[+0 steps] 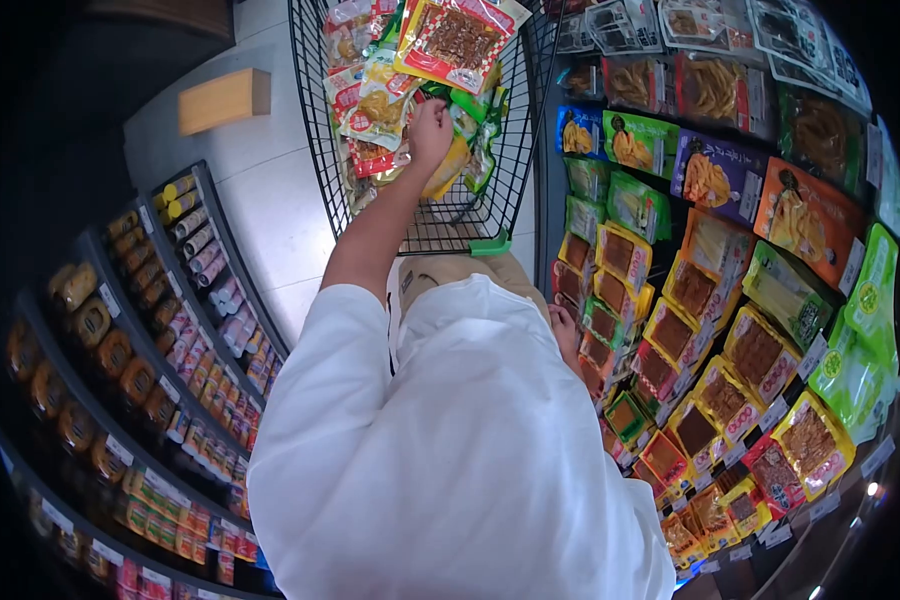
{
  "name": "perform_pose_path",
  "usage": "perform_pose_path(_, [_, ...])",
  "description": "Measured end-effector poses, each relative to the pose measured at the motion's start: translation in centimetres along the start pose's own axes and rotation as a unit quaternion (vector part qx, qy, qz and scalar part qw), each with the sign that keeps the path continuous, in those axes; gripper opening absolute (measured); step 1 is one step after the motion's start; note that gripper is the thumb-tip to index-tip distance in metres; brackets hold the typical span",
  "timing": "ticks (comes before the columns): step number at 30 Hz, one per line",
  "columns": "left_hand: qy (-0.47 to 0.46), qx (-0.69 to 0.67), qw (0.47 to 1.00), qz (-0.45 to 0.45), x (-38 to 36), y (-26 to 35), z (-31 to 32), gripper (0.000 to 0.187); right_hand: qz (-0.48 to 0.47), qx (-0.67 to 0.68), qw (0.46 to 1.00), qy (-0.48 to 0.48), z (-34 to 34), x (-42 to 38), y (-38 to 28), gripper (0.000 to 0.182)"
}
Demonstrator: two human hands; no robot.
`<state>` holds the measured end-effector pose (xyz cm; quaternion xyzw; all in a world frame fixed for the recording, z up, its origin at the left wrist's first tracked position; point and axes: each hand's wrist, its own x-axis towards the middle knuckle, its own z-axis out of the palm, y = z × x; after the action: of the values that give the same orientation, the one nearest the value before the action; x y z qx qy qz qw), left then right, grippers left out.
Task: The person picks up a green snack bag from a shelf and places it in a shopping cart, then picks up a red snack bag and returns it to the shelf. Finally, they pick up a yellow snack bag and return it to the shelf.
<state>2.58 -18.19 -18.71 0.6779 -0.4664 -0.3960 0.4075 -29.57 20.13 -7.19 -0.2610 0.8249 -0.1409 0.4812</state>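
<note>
My left hand [430,135] reaches down into a black wire shopping cart [315,120]. Its fingers are closed at the edge of a white snack packet [378,105] with yellow food pictured on it. Right above the hand, a red and yellow snack packet [460,42] lies on top of the pile. Green and yellow packets [452,165] lie under and beside the hand. Down at my side hangs my right hand [566,335], close to the shelf of hanging packets; most of its fingers are hidden, and I cannot see anything in it.
Hanging snack packets [710,175] fill the rack on the right, with yellow-edged packs [760,345] lower down. Shelves of jars and tins [205,330] stand to the left. A wooden block-like box [223,101] sits on the tiled floor [270,200] beside the cart.
</note>
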Motion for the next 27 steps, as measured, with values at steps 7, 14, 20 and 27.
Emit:
perform_pose_path(7, [-0.201, 0.129, 0.951, -0.197, 2.9, 0.1, 6.4, 0.049, 0.040, -0.014, 0.999, 0.017, 0.5, -4.3, -6.4, 0.029])
perform_pose_path(14, [-0.103, -0.054, 0.956, -0.270, 3.1, -1.7, 8.7, 0.036, 0.048, 0.042, 0.995, 0.081, 1.4, -3.7, 1.0, 0.024])
perform_pose_path(20, [-0.107, -0.141, 0.939, -0.294, 2.7, -2.0, 7.3, 0.024, 0.025, 0.080, 0.993, 0.076, 1.5, -2.9, 2.2, 0.025])
perform_pose_path(27, [-0.052, -0.011, 0.989, -0.141, -1.9, 3.2, 1.7, 0.020, -0.012, 0.030, 0.999, 0.040, 0.2, 0.1, 0.4, 0.027])
